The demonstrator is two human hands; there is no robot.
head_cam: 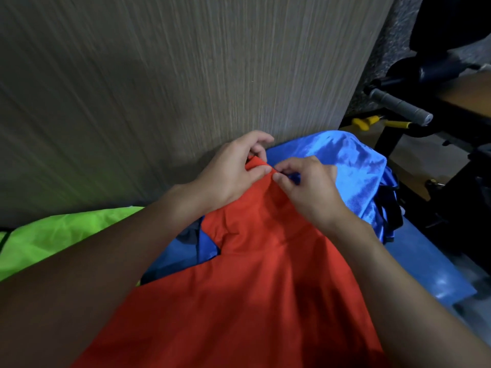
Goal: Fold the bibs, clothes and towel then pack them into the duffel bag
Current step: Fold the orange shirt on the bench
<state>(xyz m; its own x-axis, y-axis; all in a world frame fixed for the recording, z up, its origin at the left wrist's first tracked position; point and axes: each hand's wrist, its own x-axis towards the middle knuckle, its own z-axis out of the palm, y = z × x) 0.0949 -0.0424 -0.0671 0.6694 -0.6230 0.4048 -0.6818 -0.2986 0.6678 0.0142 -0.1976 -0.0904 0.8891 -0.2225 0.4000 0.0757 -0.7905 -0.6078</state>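
Pinched the top edge of the red bib with left hand and right hand, fingertips nearly touching. Partly hid a shiny blue bib just behind it. Green bib left of it; black metal frame well right.

Extends both bare forearms from near toward far, converging; pinches red cloth with left hand and right hand, thumb tips nearly touching.
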